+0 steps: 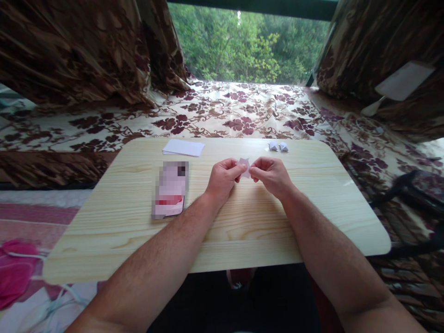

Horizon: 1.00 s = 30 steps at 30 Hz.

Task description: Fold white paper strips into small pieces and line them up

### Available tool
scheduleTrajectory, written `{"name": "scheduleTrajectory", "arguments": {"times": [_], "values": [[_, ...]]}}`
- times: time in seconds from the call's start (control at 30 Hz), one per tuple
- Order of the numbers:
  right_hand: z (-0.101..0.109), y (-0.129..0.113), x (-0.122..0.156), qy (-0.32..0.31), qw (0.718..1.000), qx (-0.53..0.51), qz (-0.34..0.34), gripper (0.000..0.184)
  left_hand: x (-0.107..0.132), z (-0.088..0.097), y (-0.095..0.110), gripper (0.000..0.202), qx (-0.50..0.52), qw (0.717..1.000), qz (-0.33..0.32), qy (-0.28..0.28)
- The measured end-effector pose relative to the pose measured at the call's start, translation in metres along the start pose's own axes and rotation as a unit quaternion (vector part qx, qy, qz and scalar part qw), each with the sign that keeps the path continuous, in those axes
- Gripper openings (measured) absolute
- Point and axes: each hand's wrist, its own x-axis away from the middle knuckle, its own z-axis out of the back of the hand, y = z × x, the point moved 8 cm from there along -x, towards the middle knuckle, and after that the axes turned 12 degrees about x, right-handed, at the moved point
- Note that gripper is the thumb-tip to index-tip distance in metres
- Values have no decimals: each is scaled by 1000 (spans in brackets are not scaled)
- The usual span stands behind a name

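While the worktop point(239, 222) carries the rest, one paper point(244, 166), small and angular, is held above its far half. Left hand point(222, 176): fingers pinched on the paper's left side. Right hand point(274, 175): fingers pinched at its right edge. Beyond, rightward: two folded pieces point(273, 147), side by side. Leftward: one sheet stack point(183, 148); nearer, one phone point(169, 185), pixelated.

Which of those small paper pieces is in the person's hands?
The paper piece held at the fingertips of the left hand and right hand; the other two pieces sit side by side on the table, untouched.
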Motion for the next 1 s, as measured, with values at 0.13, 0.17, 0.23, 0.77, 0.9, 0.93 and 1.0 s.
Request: {"name": "scheduleTrajectory", "arguments": {"times": [0.13,0.17,0.23,0.77,0.9,0.93,1.0], "values": [[1,-1,-1,13,1000,-6,0,13,0,-1,3,14,15,1000,-10,1],[2,-1,-1,19,1000,-14,-2,13,0,-1,4,14,20,1000,-14,2],[1,0,-1,20,999,-40,-11,14,0,0,6,15,30,999,-18,11],[1,0,0,24,999,-34,-17,13,3,4,8,24,22,999,-6,29],[1,1,0,23,998,-45,-26,12,2,5,7,24,16,1000,-7,25],[1,2,-1,24,998,-46,-27,13,2,4,7,23,19,1000,-6,21],[2,2,-1,27,998,-48,-26,15,3,1,7,22,21,1000,-6,7]]}}
